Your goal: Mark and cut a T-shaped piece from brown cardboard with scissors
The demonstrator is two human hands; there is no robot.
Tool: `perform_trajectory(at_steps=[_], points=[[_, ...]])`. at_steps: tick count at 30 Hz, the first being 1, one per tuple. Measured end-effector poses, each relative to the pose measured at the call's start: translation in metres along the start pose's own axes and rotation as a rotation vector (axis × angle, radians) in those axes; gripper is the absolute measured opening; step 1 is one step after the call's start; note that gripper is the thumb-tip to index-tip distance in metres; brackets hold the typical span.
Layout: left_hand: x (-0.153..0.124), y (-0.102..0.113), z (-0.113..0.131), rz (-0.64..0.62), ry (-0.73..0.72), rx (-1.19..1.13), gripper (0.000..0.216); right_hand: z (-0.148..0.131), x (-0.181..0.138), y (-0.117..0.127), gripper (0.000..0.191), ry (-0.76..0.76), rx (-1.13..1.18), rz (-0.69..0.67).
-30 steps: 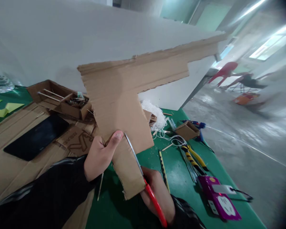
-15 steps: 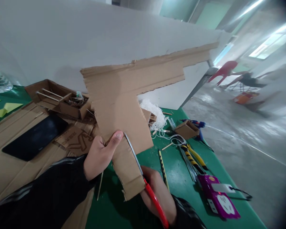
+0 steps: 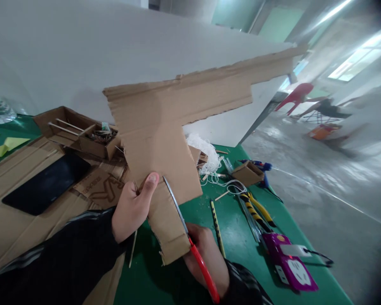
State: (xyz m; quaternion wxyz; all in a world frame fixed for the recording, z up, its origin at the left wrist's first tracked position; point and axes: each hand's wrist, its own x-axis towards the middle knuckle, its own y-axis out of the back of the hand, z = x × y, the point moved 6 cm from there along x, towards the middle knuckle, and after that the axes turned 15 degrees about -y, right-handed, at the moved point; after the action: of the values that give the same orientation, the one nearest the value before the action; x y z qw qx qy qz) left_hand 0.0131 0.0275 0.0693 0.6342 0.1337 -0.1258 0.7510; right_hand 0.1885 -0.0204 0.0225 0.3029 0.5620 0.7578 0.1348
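My left hand (image 3: 131, 209) grips a large T-shaped piece of brown cardboard (image 3: 165, 127) near its lower stem, thumb on the front face. It is held up above the green table (image 3: 235, 231). My right hand (image 3: 205, 256) is closed on red-handled scissors (image 3: 190, 241). Their blades run up the cardboard stem, the tip close to my left thumb. The long arm of the cardboard reaches up to the right.
Flat cardboard sheets (image 3: 9, 216) with a black tablet (image 3: 41, 184) lie at left. Small cardboard boxes (image 3: 82, 135) with sticks stand behind. White string (image 3: 209, 159), a pencil (image 3: 216, 224), yellow-black pliers (image 3: 257, 209), a small box (image 3: 248, 173) and a purple power strip (image 3: 287, 262) lie at right. A white wall panel (image 3: 114, 51) stands behind.
The cardboard piece has tilted slightly and shifted in my hands. The scissors have moved a little further up along the stem. Both hands keep their hold.
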Motion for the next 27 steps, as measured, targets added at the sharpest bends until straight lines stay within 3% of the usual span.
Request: perform_trajectory(at_steps=[7,27], points=[[0.000,0.002,-0.006,0.101,0.023,-0.059,0.042,-0.002,0.000,-0.001,0.012,0.007,-0.019,-0.036],[-0.001,-0.002,0.000,-0.009,0.039,-0.074,0.036,-0.013,-0.005,0.007,0.024,0.057,-0.009,-0.071]])
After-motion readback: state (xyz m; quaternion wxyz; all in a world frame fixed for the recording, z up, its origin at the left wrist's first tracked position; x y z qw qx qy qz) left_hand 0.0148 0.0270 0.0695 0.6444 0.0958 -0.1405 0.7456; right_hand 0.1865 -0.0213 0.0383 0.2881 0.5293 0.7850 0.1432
